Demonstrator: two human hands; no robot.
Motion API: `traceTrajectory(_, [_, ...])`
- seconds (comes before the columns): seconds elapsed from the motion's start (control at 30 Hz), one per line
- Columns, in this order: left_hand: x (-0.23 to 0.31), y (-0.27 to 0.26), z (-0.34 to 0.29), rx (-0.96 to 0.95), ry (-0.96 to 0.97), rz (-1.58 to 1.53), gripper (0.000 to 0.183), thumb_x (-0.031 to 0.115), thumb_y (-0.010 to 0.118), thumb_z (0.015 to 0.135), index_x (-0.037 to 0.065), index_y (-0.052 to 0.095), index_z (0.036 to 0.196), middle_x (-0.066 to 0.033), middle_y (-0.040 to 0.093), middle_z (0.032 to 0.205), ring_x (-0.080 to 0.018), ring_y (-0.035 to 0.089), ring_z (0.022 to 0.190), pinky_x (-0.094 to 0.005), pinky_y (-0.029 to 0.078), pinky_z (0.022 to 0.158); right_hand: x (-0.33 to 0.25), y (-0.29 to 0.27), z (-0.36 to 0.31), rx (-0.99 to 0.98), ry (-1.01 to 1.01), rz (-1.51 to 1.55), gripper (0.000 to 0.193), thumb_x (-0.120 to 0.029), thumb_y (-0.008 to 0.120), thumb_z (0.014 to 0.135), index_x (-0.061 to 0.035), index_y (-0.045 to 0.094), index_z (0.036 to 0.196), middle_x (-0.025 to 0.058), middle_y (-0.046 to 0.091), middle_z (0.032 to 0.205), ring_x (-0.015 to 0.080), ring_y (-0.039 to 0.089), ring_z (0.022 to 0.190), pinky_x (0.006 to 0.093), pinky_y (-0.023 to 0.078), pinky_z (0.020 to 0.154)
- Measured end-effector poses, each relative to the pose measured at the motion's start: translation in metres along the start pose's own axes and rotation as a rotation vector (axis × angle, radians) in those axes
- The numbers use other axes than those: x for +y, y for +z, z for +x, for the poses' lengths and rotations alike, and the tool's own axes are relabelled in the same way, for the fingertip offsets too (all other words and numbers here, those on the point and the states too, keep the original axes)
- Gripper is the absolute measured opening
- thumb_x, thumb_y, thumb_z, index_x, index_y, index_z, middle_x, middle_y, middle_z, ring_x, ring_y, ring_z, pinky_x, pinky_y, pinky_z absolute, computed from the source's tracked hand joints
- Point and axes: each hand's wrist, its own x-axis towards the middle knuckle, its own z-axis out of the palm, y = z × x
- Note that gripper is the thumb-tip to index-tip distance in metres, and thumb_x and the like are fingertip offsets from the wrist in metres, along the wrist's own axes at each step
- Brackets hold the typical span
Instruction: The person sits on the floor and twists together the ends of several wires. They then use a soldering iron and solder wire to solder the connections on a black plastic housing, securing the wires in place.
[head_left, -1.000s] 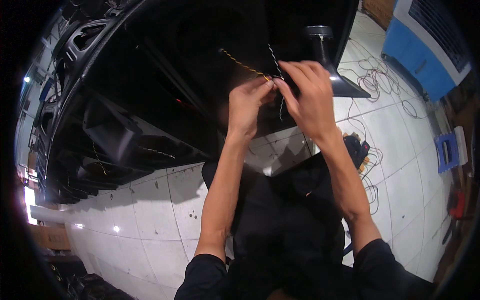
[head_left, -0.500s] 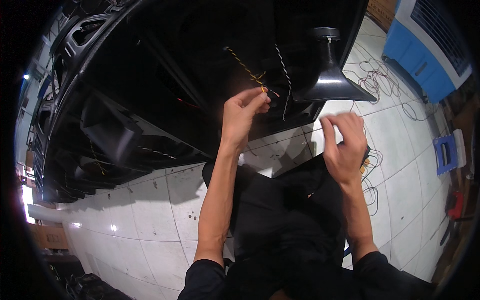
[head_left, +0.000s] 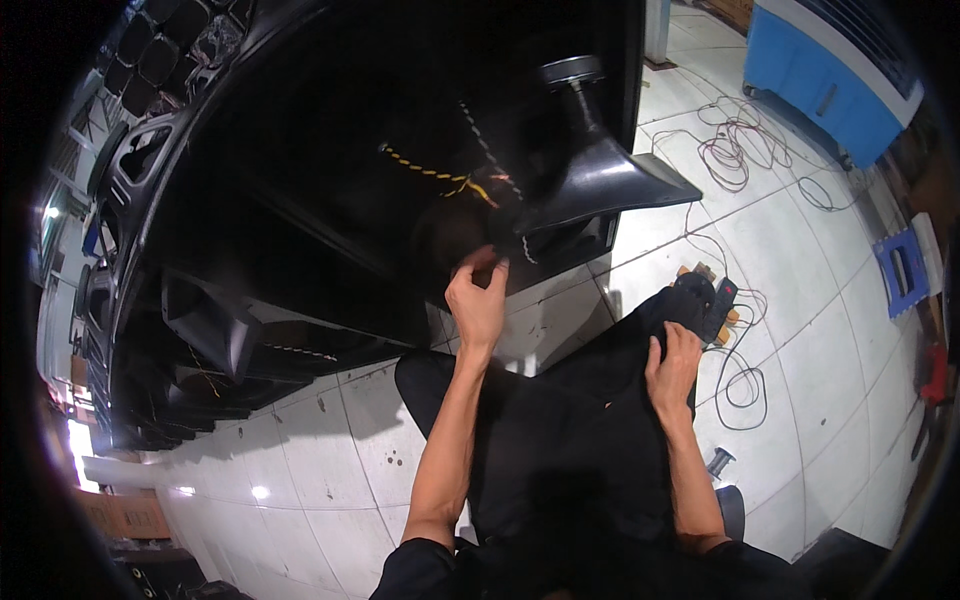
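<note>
Left hand, one: we record it unclenched, thumb and fingertips parted, just below the wires and near the lower edge of a black cabinet.

Right hand, one: we find it slack, thumb apart from the fingers, at the person's black trouser leg.

Yellow-and-black twisted wire, one: we see it hanging out from the cabinet, its end forked, clear of both hands.

White-and-black twisted wire, one: beside the yellow end; we cannot tell whether they touch.

Black horn, one: at the cabinet's right, mouth flaring rightward.

On the tiled floor, we count a coiled cable and a blue cooler.
</note>
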Motion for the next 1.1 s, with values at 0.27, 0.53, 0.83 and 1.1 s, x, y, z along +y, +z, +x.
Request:
traceTrajectory(0.27, [0.006,0.021,0.015,-0.126,0.031,0.072,0.024,0.014,0.068,0.089,-0.005,0.073,0.103,-0.0146,0.075,0.085,-0.0286,0.073,0.075,-0.0337,0.056,0.074,0.007,0.006,0.002,0.028,0.077,0.12,0.027,-0.009,0.064,0.089,0.0038,0.063,0.113,0.0174,0.06,0.118,0.0357,0.052,0.114,0.0458,0.039,0.097])
traceTrajectory(0.53, [0.039,-0.028,-0.013,-0.204,-0.429,-0.33,0.023,0.009,0.068,0.093,-0.008,0.063,0.109,-0.0129,0.071,0.082,-0.0157,0.069,0.064,-0.0248,0.053,0.051,-0.034,-0.025,0.026,-0.081,0.178,0.502,0.026,-0.011,0.064,0.091,0.0006,0.066,0.114,0.0151,0.068,0.104,0.0337,0.06,0.101,0.0431,0.043,0.093])
traceTrajectory(0.83, [0.074,-0.033,-0.017,-0.203,-0.475,-0.566,0.042,0.005,0.067,0.092,-0.006,0.049,0.128,-0.0158,0.067,0.087,-0.0225,0.071,0.069,-0.0304,0.059,0.059,-0.13,-0.045,0.053,-0.239,-0.313,0.795,0.041,-0.016,0.081,0.08,0.004,0.066,0.112,0.0157,0.071,0.092,0.0292,0.068,0.084,0.0356,0.054,0.074])
traceTrajectory(1.1, [0.075,-0.019,-0.015,-0.182,-0.359,-0.6,0.037,0.006,0.058,0.097,-0.008,0.053,0.131,-0.0155,0.07,0.089,-0.0202,0.071,0.081,-0.03,0.06,0.074,-0.135,-0.06,0.057,-0.268,-0.317,0.722,0.035,-0.014,0.08,0.08,0.0048,0.068,0.107,0.0149,0.071,0.084,0.0279,0.069,0.077,0.0348,0.054,0.07])
